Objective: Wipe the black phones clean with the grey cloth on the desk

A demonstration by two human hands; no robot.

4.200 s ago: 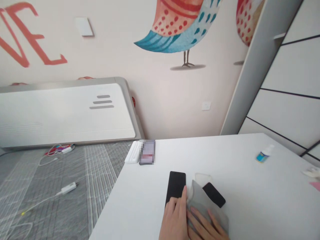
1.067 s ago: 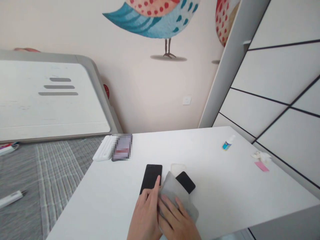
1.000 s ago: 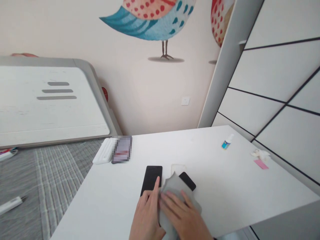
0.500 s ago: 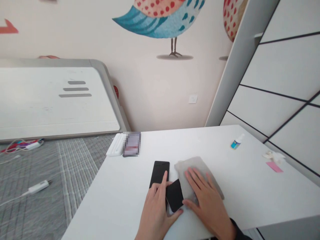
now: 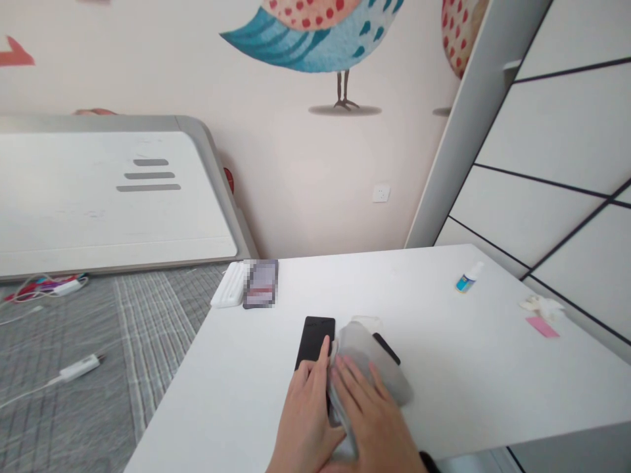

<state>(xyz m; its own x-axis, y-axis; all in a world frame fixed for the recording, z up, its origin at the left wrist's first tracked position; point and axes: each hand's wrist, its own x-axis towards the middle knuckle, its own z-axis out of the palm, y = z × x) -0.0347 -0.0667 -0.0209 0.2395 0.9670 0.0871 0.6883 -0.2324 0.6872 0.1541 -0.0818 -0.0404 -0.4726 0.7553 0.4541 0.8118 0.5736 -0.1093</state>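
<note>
White table [image 5: 493,374]: right hand [image 5: 374,420] flat on grey cloth [image 5: 367,358], left hand [image 5: 308,420] open on black phone [image 5: 315,335].

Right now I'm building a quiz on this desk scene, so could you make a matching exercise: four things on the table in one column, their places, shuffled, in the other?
Things:
1. grey cloth
2. black phone
3. small bottle
4. pink slip

Places:
A. far right edge of the table, beside crumpled white paper
B. under the left hand's index finger
C. under the right hand
D. far side of the table, near the cupboard

Pairs: 1-C, 2-B, 3-D, 4-A
</note>
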